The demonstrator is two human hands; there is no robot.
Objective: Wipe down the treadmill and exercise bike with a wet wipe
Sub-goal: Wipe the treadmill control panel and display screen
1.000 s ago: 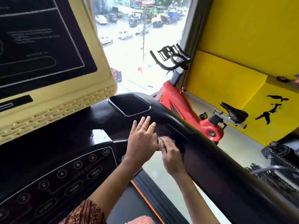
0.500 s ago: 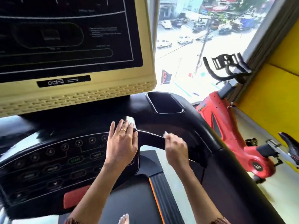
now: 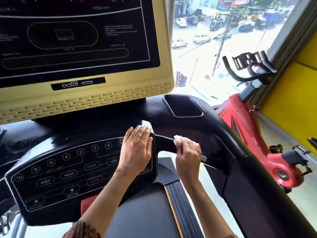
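Observation:
The black treadmill console point(image 3: 56, 170) with round buttons fills the lower left, under a cream-framed screen point(image 3: 82, 100). My left hand point(image 3: 137, 148) lies flat, fingers straight, on the console's right end. My right hand point(image 3: 188, 152) grips a small white wet wipe point(image 3: 177, 139) and presses it against the black bar that joins the console to the right handrail point(image 3: 240, 152). The red exercise bike point(image 3: 253, 134) stands to the right, beyond the handrail, by the window.
A cup holder recess point(image 3: 183, 105) sits in the console top behind my hands. The treadmill belt with its orange-edged side rail point(image 3: 178, 203) runs below. A yellow wall point(image 3: 291, 93) and a large window point(image 3: 205, 48) close off the right and far sides.
The view has swung left, from the right handrail to the console. My left hand moved onto the console's right end. My right hand carried the wipe from the handrail to the inner bar.

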